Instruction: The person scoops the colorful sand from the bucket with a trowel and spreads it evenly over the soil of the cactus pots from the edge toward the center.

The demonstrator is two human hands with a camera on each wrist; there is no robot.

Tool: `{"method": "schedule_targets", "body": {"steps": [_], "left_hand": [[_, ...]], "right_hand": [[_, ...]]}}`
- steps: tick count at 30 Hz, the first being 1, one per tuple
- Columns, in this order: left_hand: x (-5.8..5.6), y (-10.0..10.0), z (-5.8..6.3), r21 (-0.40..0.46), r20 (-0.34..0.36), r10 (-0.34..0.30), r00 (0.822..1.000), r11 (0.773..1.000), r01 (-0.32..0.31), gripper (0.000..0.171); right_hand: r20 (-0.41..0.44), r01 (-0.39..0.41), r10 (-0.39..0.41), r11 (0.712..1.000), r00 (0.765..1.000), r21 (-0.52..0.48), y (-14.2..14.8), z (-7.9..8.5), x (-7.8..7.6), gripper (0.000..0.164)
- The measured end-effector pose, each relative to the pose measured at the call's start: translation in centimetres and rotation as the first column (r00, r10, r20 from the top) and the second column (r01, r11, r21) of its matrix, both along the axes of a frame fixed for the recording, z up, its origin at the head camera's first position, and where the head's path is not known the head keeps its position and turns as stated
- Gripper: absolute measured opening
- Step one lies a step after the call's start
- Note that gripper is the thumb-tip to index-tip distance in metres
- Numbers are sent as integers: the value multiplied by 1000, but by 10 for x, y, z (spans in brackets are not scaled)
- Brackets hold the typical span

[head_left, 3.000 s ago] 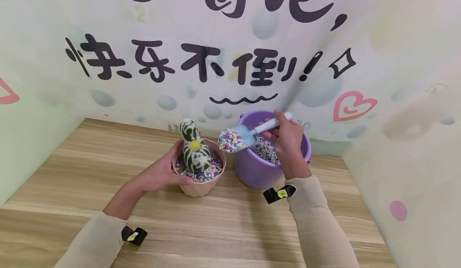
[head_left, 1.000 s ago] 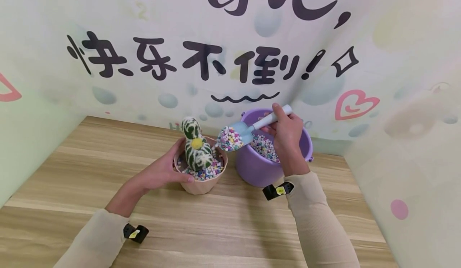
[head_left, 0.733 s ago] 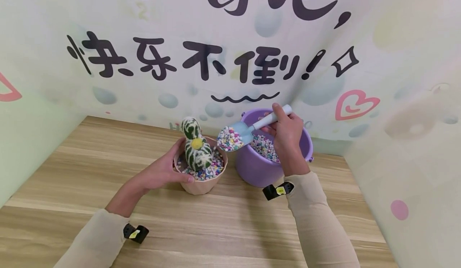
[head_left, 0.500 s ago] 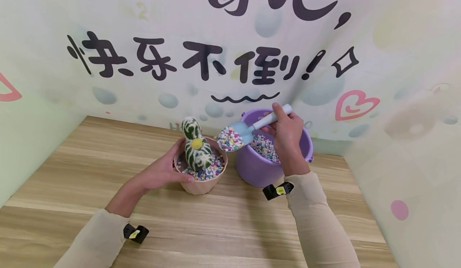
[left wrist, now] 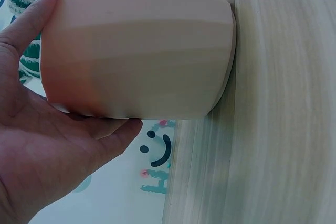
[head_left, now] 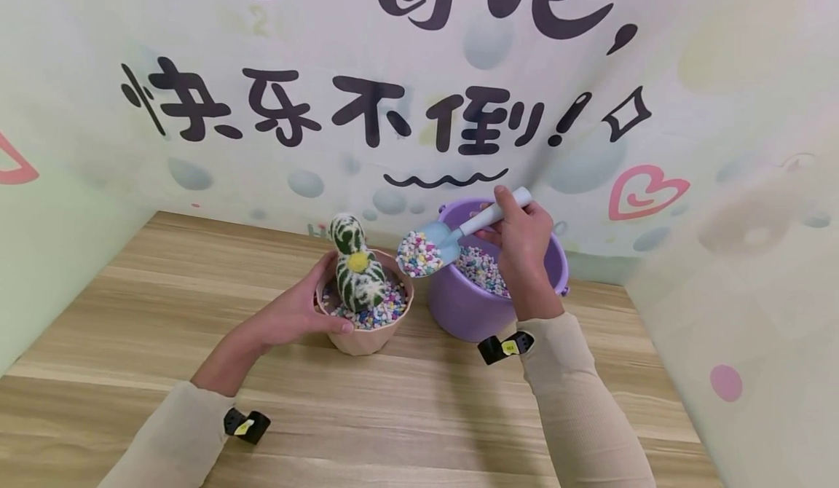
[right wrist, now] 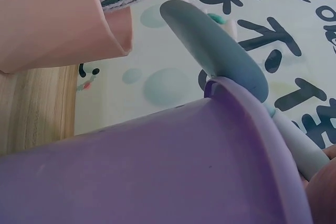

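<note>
Far left, beige left sleeve comes up from the bottom edge, black device at the cuff. Forearm angles up and right, low over the wood-grain table. Left hand is curved round the left side of the pale pink flowerpot: thumb forward on the near wall by the rim, other fingers round the far side, mostly hidden in the head view. Grip: holding the pot. Pot stands upright on the table. In it, a striped green-and-white cactus with a yellow flower, leaning a bit, multicolored pebbles around its base.

Next right, light blue trowel, blade raised over the gap between pot and bucket, tip just beside the pot rim, heaped with pebbles. Blade passes across the bucket's rim; can't tell if it touches.

Then purple bucket, just right of the pot, apart from it, more pebbles inside. Right hand is above its right part, fingers curled round the trowel's white handle, thumb pointing up along it, handle end sticking out past the thumb. Grip: closed on the handle. Right forearm rises from bottom right, beige right sleeve.
</note>
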State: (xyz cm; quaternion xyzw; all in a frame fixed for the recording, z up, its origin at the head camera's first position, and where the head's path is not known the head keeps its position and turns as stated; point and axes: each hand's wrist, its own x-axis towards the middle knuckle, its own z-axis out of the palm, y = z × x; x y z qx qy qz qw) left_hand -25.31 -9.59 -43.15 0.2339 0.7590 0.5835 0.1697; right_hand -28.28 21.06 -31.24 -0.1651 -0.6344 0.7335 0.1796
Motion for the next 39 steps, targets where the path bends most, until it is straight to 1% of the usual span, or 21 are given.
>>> {"method": "schedule_targets", "body": {"steps": [14, 26, 33, 39], "left_hand": [[1, -1, 1, -3, -7, 2, 1000, 1000, -2, 119], [2, -1, 2, -10, 0, -2, 1000, 1000, 2, 120], [2, 0, 2, -14, -1, -3, 1000, 1000, 3, 120], [2, 0, 3, -14, -7, -4, 1000, 1000, 4, 119]], "right_hand": [[-8, -2, 2, 1000, 1000, 14, -3, 1, 0, 41], [-47, -7, 8, 999, 999, 37, -4, 1, 1, 39], [-47, -7, 8, 1000, 999, 27, -3, 0, 1, 39], [-41, 0, 1, 1000, 999, 18, -2, 0, 1, 35]]}}
